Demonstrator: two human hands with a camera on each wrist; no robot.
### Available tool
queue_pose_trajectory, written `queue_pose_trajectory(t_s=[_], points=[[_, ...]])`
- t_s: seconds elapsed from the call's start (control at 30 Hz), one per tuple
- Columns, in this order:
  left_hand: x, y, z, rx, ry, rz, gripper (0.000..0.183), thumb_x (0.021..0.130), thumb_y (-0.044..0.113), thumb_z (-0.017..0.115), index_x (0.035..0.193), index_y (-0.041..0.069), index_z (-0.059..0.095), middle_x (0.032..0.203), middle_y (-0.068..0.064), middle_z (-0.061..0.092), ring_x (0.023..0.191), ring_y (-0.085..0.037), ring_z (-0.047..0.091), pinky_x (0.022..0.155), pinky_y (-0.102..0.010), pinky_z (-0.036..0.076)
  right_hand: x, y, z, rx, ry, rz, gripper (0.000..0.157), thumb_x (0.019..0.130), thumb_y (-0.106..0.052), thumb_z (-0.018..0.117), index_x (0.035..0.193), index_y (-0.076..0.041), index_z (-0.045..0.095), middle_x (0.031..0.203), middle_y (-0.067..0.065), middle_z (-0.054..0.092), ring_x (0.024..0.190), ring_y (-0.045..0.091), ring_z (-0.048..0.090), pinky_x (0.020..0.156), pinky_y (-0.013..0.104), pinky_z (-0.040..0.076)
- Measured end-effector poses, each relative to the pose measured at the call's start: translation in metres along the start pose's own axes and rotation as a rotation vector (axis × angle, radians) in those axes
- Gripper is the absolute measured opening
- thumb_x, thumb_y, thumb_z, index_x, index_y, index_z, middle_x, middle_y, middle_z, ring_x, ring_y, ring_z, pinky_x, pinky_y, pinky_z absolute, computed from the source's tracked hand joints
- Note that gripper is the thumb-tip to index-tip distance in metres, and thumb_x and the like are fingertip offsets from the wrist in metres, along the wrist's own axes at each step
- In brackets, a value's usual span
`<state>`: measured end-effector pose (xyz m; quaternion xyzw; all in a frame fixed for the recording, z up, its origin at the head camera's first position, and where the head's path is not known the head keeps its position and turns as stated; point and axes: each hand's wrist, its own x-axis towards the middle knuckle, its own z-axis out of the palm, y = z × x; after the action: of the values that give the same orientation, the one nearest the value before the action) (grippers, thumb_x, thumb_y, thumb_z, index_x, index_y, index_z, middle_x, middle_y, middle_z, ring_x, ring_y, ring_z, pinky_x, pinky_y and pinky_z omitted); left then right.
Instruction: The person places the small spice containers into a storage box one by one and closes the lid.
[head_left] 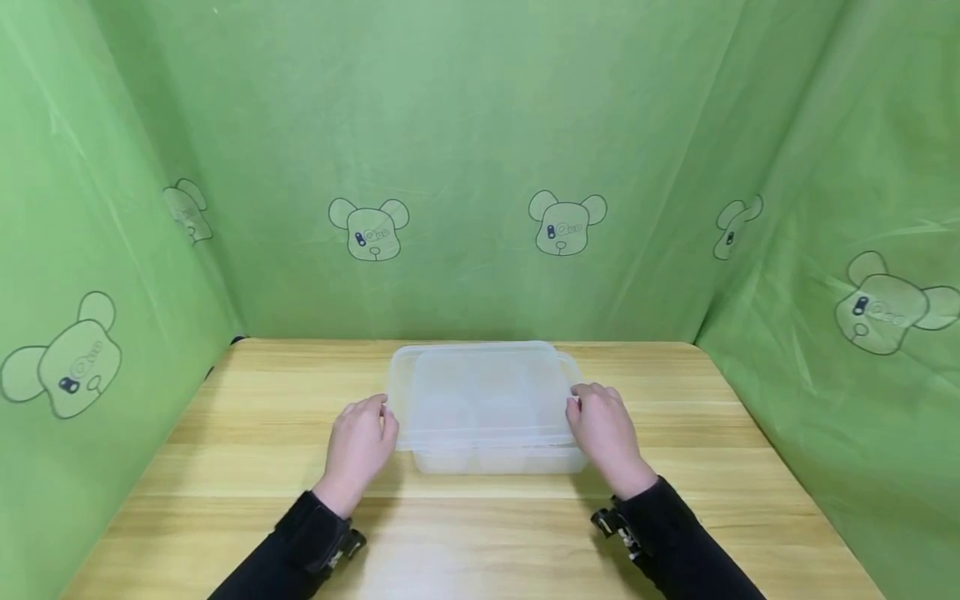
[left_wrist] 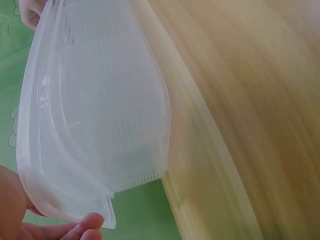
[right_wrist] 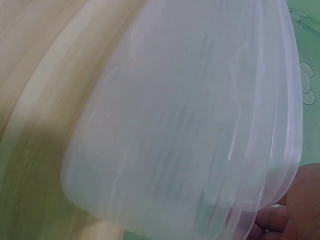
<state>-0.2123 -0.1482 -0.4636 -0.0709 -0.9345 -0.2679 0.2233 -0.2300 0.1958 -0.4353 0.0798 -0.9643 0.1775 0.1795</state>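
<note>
A translucent plastic food box (head_left: pixel 498 462) stands on the table, its ribbed wall (left_wrist: pixel 115 100) showing in the left wrist view. Over it lies a clear lid (head_left: pixel 480 392), shifted to the left so that the box's right back corner shows past it. My left hand (head_left: pixel 360 442) pinches the lid's left edge between thumb and fingers. At the other end, my right hand (head_left: pixel 606 433) grips the lid's right edge; in the right wrist view its fingers (right_wrist: pixel 274 218) are partly hidden behind the plastic. Whether the lid touches the box rim all round, I cannot tell.
The wooden table (head_left: pixel 480 533) reaches back to a green cloth (head_left: pixel 465 125) printed with bear heads. Cloth also hangs along the left and right sides. Both forearms wear black sleeves (head_left: pixel 300 533) with small devices at the wrists.
</note>
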Motion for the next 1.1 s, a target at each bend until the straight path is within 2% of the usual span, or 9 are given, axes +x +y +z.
queue_pose_trajectory(t_s=[0.23, 0.43, 0.73, 0.93, 1.1], points=[[0.001, 0.007, 0.003, -0.003, 0.005, 0.023, 0.029, 0.094, 0.012, 0.06, 0.114, -0.008, 0.068, 0.101, -0.019, 0.073, 0.087, -0.034, 0.066, 0.084, -0.047, 0.052, -0.004, 0.007, -0.005, 0.006, 0.009, 0.008, 0.027, 0.096, -0.008, 0.059, 0.111, 0.013, 0.066, 0.095, 0.022, 0.068, 0.086, 0.037, 0.058, 0.079, 0.048, 0.047], [0.001, 0.012, 0.005, -0.01, -0.015, 0.023, 0.03, 0.095, 0.013, 0.06, 0.116, -0.007, 0.068, 0.106, -0.019, 0.072, 0.091, -0.034, 0.066, 0.086, -0.048, 0.051, -0.007, 0.013, -0.007, 0.01, 0.01, 0.011, 0.026, 0.095, -0.007, 0.059, 0.111, 0.014, 0.065, 0.085, 0.018, 0.065, 0.08, 0.033, 0.056, 0.077, 0.047, 0.045], [-0.001, 0.016, 0.013, -0.008, -0.039, 0.039, 0.032, 0.096, 0.017, 0.06, 0.117, -0.006, 0.067, 0.11, -0.017, 0.072, 0.095, -0.033, 0.065, 0.088, -0.048, 0.051, -0.013, 0.021, -0.008, 0.001, 0.019, 0.027, 0.026, 0.096, -0.006, 0.058, 0.111, 0.014, 0.065, 0.086, 0.018, 0.066, 0.08, 0.034, 0.055, 0.074, 0.047, 0.044], [-0.001, 0.016, 0.014, 0.0, -0.025, 0.05, 0.03, 0.095, 0.016, 0.061, 0.116, -0.005, 0.068, 0.113, -0.018, 0.071, 0.096, -0.032, 0.064, 0.089, -0.047, 0.05, -0.013, 0.024, -0.006, -0.01, 0.023, 0.014, 0.027, 0.096, -0.007, 0.058, 0.111, 0.014, 0.066, 0.086, 0.019, 0.066, 0.078, 0.033, 0.056, 0.074, 0.046, 0.044], [-0.001, 0.016, 0.015, 0.001, -0.031, 0.048, 0.033, 0.096, 0.018, 0.061, 0.119, -0.005, 0.067, 0.109, -0.015, 0.072, 0.096, -0.031, 0.063, 0.089, -0.046, 0.05, -0.014, 0.025, -0.005, -0.002, 0.017, 0.029, 0.027, 0.096, -0.007, 0.058, 0.112, 0.013, 0.065, 0.087, 0.018, 0.065, 0.08, 0.034, 0.055, 0.073, 0.046, 0.045]])
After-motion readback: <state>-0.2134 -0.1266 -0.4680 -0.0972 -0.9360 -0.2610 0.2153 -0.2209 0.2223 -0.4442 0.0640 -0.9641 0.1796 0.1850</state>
